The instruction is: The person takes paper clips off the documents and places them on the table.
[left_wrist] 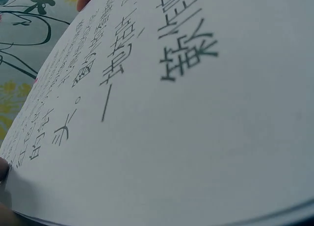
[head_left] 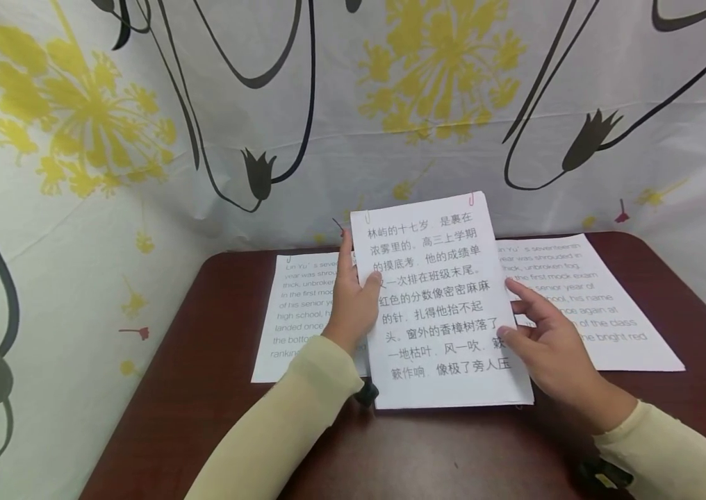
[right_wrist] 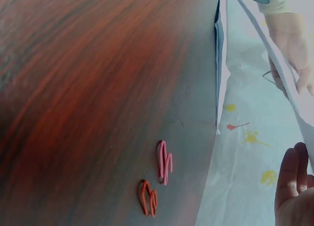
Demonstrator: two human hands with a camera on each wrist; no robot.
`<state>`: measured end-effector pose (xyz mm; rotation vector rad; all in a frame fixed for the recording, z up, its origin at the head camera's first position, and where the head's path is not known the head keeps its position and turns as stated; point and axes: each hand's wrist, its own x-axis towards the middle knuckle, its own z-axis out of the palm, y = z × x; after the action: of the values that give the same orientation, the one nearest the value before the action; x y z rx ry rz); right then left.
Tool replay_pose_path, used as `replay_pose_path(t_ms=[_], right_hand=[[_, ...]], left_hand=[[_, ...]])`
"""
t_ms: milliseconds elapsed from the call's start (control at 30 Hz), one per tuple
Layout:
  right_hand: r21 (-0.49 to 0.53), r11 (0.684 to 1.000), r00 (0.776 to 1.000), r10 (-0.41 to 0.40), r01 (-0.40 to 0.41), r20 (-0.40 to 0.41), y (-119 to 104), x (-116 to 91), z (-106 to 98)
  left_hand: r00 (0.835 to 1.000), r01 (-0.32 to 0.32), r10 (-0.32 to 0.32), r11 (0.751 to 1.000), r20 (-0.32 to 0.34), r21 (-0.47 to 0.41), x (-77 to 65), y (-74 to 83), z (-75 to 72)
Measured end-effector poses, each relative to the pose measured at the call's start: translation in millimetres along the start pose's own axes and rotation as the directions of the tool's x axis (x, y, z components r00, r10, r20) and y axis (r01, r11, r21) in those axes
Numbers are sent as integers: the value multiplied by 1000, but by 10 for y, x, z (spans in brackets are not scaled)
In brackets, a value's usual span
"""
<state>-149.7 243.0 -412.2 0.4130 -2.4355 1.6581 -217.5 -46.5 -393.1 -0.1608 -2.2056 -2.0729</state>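
Fingers of the left hand (head_left: 353,302) are pinching the Chinese-printed paper (head_left: 434,305) at its left edge, the thumb pressing on its front and the index finger pointing up along that edge, so the gap is closing down to the paper's thickness. Fingers of the right hand (head_left: 556,347) are curving loosely about the paper's right edge, the thumb tip touching its front and the index fingertip meeting the edge just above. The paper is tilting upright over the bench (head_left: 415,458), between both hands. A pale clip (head_left: 367,217) is sitting at its upper left corner and a pink clip (head_left: 471,200) at its upper right. Behind the paper, a left English sheet (head_left: 297,312) and a right English sheet (head_left: 603,305) are lying partly hidden. In the right wrist view, two looped paper clips (right_wrist: 165,162) are resting on the bench, hidden in the head view. The paper is concealing most left fingertips; the left wrist view is cutting that hand off at the paper's corner.
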Motion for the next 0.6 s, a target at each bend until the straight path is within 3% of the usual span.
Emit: replay_pose_path(t_ms=[600], right_hand=[[14, 997, 997, -79, 79, -19, -168, 115, -19]], left_hand=[[992, -122, 122, 992, 18, -38, -127, 83, -43]])
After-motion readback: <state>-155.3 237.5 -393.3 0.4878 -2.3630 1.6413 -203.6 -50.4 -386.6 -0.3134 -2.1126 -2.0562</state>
